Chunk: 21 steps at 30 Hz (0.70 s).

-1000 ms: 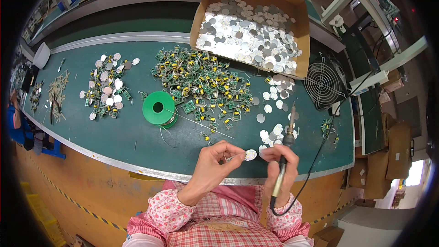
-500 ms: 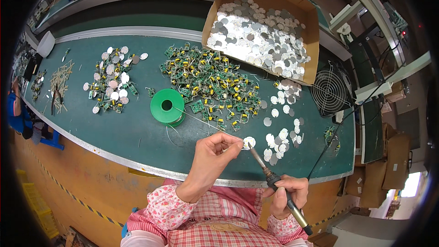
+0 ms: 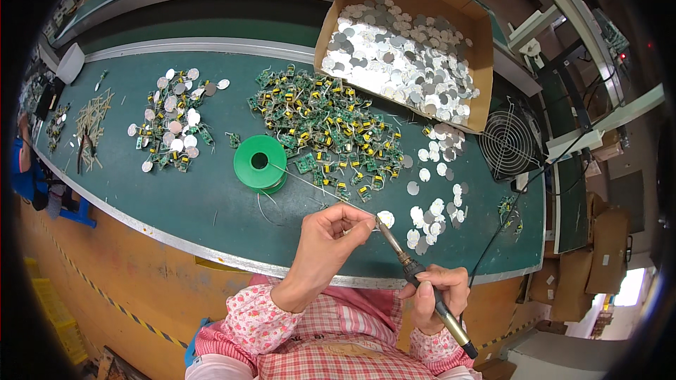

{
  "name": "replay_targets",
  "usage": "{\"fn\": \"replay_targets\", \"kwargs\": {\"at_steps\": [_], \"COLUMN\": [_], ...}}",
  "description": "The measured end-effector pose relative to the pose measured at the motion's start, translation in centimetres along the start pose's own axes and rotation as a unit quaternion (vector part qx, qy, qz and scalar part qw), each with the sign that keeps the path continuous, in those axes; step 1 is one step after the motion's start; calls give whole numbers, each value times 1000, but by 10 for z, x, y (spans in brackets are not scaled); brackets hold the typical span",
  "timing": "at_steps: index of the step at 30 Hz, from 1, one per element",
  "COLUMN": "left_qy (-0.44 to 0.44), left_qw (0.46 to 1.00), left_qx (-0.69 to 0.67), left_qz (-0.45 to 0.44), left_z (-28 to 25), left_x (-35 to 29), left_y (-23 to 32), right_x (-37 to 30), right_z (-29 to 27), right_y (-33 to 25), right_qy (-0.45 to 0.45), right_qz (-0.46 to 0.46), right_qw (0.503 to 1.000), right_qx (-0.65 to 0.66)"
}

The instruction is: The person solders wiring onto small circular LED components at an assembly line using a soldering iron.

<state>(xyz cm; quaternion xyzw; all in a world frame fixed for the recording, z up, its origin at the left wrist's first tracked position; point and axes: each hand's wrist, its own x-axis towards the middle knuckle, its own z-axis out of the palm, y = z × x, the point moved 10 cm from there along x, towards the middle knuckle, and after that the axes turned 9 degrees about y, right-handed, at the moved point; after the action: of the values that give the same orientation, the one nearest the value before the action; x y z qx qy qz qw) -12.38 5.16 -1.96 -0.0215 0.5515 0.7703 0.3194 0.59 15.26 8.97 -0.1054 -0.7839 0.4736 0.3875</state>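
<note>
My right hand (image 3: 439, 295) grips a soldering iron (image 3: 431, 283) by its dark handle, tip slanting up and left. The tip meets the left edge of a round white disc (image 3: 386, 219) lying on the bench. My left hand (image 3: 332, 243) is closed in a pinch on thin solder wire (image 3: 310, 184), its fingertips beside the iron's tip. That wire runs back to a green spool (image 3: 246, 167) standing on the bench. Whatever lies right under the left fingertips is hidden.
Behind the spool spreads a heap of small green circuit boards (image 3: 324, 127). Loose discs (image 3: 429, 222) lie to the right, below a cardboard box (image 3: 482, 91) full of them. Boards with discs (image 3: 170, 119) sit at left. A round fan (image 3: 508, 142) and the iron's cord (image 3: 498, 233) are at right.
The soldering iron and my right hand have shifted slightly left, bringing the tip from over the disc to its left edge by my left fingertips. My left hand stays nearly still.
</note>
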Motion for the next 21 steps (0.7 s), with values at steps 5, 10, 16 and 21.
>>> {"fn": "replay_targets", "kwargs": {"at_steps": [5, 10, 16, 21], "left_qy": [-9, -15, -23, -35], "left_qw": [1000, 999, 999, 997], "left_qx": [-17, -27, -35, -61], "left_qz": [-8, -15, -23, -43], "left_z": [1, 1, 2, 6], "left_x": [-1, -3, -4, -7], "left_y": [-1, -1, -6, -12], "right_x": [0, -6, -12, -3], "right_z": [2, -7, -19, -4], "right_y": [-2, 0, 9, 18], "right_qy": [-17, 18, 87, 75], "right_qz": [-4, 7, 48, 28], "right_qw": [1000, 1000, 994, 995], "right_qx": [-16, 6, 54, -62]}}
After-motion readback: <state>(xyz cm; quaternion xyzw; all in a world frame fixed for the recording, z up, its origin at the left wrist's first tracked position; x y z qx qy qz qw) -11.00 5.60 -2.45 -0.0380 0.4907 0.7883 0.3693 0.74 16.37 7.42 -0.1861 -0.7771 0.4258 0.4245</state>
